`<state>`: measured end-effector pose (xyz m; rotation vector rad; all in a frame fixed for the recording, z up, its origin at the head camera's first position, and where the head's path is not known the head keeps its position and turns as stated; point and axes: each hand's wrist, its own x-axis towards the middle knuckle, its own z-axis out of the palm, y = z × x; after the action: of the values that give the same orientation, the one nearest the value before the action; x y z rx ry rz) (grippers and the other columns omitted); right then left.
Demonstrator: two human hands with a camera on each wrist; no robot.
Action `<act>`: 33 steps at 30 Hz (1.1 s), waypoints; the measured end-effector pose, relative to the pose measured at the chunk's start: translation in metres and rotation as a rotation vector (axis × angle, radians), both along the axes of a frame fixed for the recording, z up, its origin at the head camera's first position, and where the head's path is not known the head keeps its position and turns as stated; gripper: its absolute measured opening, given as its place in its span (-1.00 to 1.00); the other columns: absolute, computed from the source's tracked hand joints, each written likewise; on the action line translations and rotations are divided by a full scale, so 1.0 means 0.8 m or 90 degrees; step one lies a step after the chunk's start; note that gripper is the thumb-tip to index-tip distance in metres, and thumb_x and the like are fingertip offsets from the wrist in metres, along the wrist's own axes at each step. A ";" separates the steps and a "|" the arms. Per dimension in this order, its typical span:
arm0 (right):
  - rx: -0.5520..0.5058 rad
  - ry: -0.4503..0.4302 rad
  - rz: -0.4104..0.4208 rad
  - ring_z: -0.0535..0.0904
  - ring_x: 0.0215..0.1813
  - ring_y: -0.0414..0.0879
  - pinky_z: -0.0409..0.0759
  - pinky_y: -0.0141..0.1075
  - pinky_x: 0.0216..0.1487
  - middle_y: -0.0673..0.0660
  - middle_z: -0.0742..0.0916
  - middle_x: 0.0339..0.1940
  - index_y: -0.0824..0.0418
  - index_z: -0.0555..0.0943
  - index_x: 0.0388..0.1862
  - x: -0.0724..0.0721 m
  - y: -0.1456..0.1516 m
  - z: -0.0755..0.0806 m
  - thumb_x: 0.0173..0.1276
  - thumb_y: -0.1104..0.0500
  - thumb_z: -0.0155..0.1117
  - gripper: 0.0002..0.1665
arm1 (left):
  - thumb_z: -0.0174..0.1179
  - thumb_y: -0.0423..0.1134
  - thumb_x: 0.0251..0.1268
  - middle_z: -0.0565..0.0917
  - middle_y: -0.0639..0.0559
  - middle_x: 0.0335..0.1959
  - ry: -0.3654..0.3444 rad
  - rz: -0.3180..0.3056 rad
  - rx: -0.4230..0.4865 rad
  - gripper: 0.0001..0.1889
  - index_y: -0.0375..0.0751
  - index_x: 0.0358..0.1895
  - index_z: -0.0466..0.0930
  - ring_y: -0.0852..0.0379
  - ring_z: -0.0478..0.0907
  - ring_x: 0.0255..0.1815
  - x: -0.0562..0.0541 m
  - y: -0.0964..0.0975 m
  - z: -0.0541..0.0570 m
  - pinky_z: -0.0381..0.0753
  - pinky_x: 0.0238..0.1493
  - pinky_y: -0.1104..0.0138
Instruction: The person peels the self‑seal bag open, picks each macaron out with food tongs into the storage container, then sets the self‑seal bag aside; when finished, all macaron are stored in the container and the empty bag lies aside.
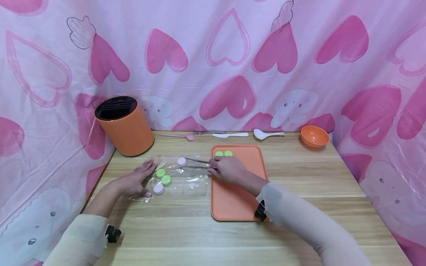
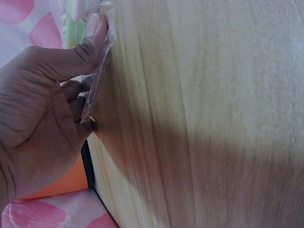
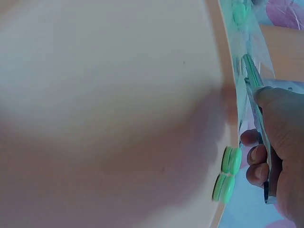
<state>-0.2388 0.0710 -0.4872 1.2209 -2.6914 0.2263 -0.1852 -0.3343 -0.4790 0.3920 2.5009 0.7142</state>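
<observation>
My right hand (image 1: 229,169) grips a pair of metal tongs (image 1: 199,161), seen from close by in the right wrist view, where the fingers curl round the tongs (image 3: 257,97). The tong tips lie on both sides of a pale pink macaron (image 1: 181,161) on a clear plastic bag (image 1: 193,184). Spread out at the bag's left end, my left hand (image 1: 139,179) rests on the plastic; its thumb (image 2: 96,35) lies along the edge. Near it are green macarons (image 1: 166,180) and another pale pink macaron (image 1: 158,188). Two green macarons (image 1: 223,153) lie on the orange tray (image 1: 237,203), partly behind my right hand.
An orange knife block (image 1: 128,129) stands at the back left. Along the back edge lie a pink spoon (image 1: 190,137), a fork (image 1: 209,132), a white knife (image 1: 230,135) and a white soup spoon (image 1: 261,134). An orange bowl (image 1: 314,136) sits at the back right.
</observation>
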 end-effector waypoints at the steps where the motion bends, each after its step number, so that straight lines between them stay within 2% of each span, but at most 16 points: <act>1: 0.003 0.001 -0.002 0.77 -0.30 0.00 0.81 -0.01 -0.30 0.02 0.77 -0.21 0.07 0.74 -0.09 0.000 0.003 0.000 0.66 -0.13 0.35 -0.70 | 0.63 -0.21 0.19 -0.39 -0.36 0.86 0.001 0.000 0.000 0.30 -0.31 0.83 -0.17 -0.46 -0.54 0.85 0.000 0.000 0.000 -0.43 0.78 -0.43; 7: 0.028 0.003 -0.026 0.83 -0.20 -0.01 0.86 -0.03 -0.22 0.05 0.86 0.02 0.05 0.80 0.24 0.005 0.023 0.001 0.67 -0.19 0.32 -0.55 | 0.64 -0.20 0.18 -0.39 -0.37 0.86 0.005 -0.004 0.005 0.31 -0.33 0.82 -0.17 -0.46 -0.54 0.85 -0.001 -0.002 -0.003 -0.43 0.78 -0.43; 10: 0.030 0.009 -0.036 0.85 -0.21 -0.01 0.85 -0.04 -0.24 0.05 0.86 0.05 0.05 0.78 0.31 0.008 0.033 0.003 0.66 -0.20 0.32 -0.52 | 0.64 -0.20 0.18 -0.39 -0.37 0.86 0.000 -0.002 0.006 0.31 -0.31 0.82 -0.17 -0.46 -0.54 0.85 -0.002 -0.001 -0.004 -0.43 0.77 -0.43; 15: 0.030 0.023 -0.033 0.75 -0.37 -0.08 0.79 -0.12 -0.35 0.02 0.81 -0.14 0.07 0.79 0.25 0.011 0.048 0.007 0.65 -0.16 0.35 -0.57 | 0.63 -0.22 0.18 -0.38 -0.38 0.86 0.000 -0.002 0.007 0.31 -0.33 0.82 -0.16 -0.47 -0.55 0.85 -0.002 -0.001 -0.003 -0.44 0.77 -0.43; 21: 0.003 0.059 -0.023 0.76 -0.38 -0.09 0.78 -0.12 -0.38 0.04 0.84 -0.12 0.10 0.82 0.27 0.014 0.071 0.010 0.58 -0.13 0.44 -0.54 | 0.64 -0.24 0.16 -0.37 -0.40 0.85 0.004 -0.004 0.013 0.31 -0.36 0.82 -0.15 -0.48 -0.54 0.84 0.001 0.000 -0.001 -0.44 0.77 -0.44; 28: -0.018 0.076 -0.013 0.62 -0.51 -0.10 0.65 -0.17 -0.48 -0.02 0.69 -0.38 0.10 0.80 0.12 0.018 0.101 0.014 0.54 -0.09 0.50 -0.64 | 0.63 -0.22 0.17 -0.38 -0.38 0.86 -0.002 -0.002 0.007 0.31 -0.34 0.82 -0.16 -0.48 -0.54 0.84 -0.001 0.002 -0.001 -0.44 0.77 -0.43; 33: -0.005 0.064 -0.044 0.61 -0.50 -0.12 0.68 -0.18 -0.47 0.00 0.73 -0.32 0.07 0.82 0.17 0.018 0.121 0.014 0.55 -0.10 0.48 -0.62 | 0.64 -0.20 0.17 -0.39 -0.39 0.85 -0.002 -0.003 0.001 0.31 -0.34 0.82 -0.17 -0.49 -0.54 0.84 -0.002 0.001 -0.002 -0.43 0.77 -0.44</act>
<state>-0.2243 0.1679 -0.4758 1.1037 -2.6383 0.1616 -0.1864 -0.3336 -0.4802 0.3975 2.4961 0.7152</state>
